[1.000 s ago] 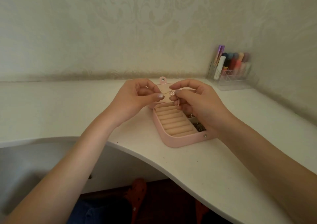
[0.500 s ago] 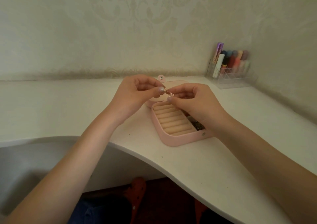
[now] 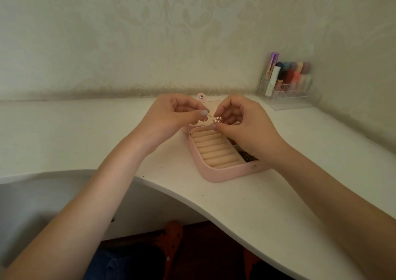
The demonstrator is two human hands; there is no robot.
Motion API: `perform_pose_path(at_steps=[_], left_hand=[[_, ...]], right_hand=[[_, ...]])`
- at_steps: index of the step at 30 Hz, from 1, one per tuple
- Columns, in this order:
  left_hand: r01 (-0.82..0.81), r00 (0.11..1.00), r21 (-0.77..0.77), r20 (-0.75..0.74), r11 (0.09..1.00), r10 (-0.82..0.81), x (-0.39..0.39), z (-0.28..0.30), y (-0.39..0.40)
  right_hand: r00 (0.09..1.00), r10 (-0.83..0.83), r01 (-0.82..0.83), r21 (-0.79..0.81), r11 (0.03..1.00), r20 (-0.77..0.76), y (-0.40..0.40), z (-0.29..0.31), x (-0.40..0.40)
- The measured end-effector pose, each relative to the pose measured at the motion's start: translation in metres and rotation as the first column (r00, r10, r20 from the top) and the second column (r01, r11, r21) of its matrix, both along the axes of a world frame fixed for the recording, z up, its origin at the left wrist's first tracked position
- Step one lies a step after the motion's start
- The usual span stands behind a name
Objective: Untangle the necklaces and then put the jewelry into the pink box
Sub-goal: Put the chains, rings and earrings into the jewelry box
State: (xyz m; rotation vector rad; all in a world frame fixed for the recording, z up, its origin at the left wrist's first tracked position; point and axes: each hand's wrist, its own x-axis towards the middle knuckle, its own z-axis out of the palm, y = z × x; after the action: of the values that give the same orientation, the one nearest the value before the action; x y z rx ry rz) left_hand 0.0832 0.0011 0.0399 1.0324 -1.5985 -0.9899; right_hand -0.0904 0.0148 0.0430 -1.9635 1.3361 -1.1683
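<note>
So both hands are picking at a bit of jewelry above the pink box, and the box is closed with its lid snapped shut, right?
Not quite. The pink box is open, not closed: the head view shows its lid folded back and the cream ring rolls inside. The rest holds: the left hand and right hand both pinch a small piece of jewelry above the box.

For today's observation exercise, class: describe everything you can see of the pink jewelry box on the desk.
The pink jewelry box lies open on the white desk, its lid laid back with a snap tab. It looks like smooth faux leather with rounded corners and a metal snap stud in front. Inside, beige padded ring rolls fill the left; a right compartment holds dark jewelry. The left hand and right hand hover above, pinching a small necklace piece.
</note>
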Motion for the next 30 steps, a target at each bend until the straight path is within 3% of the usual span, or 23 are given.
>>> perform_pose_path(at_steps=[7, 12, 19, 25, 30], left_hand=[[-0.034, 0.998, -0.013, 0.061, 0.999, 0.035, 0.001, -0.003, -0.005], [-0.055, 0.955, -0.16, 0.278, 0.986, 0.098, 0.003, -0.008, -0.01], [-0.015, 0.922, -0.189, 0.377, 0.982, 0.086, 0.006, -0.011, -0.013], [0.045, 0.893, -0.147, 0.45, 0.988, 0.026, 0.008, -0.003, -0.015], [0.094, 0.808, -0.032, 0.587, 0.995, -0.057, 0.006, 0.011, -0.02]], right_hand=[[0.998, 0.049, -0.051, -0.044, 0.998, -0.041, -0.003, 0.001, -0.005], [0.992, 0.043, -0.051, -0.066, 0.997, -0.117, -0.001, 0.002, -0.004], [0.976, 0.043, -0.056, -0.057, 0.997, -0.213, 0.001, -0.003, 0.001], [0.962, 0.039, -0.051, -0.039, 0.998, -0.27, 0.003, -0.002, 0.001], [0.958, 0.021, -0.034, -0.041, 0.999, -0.286, 0.003, -0.003, 0.003]])
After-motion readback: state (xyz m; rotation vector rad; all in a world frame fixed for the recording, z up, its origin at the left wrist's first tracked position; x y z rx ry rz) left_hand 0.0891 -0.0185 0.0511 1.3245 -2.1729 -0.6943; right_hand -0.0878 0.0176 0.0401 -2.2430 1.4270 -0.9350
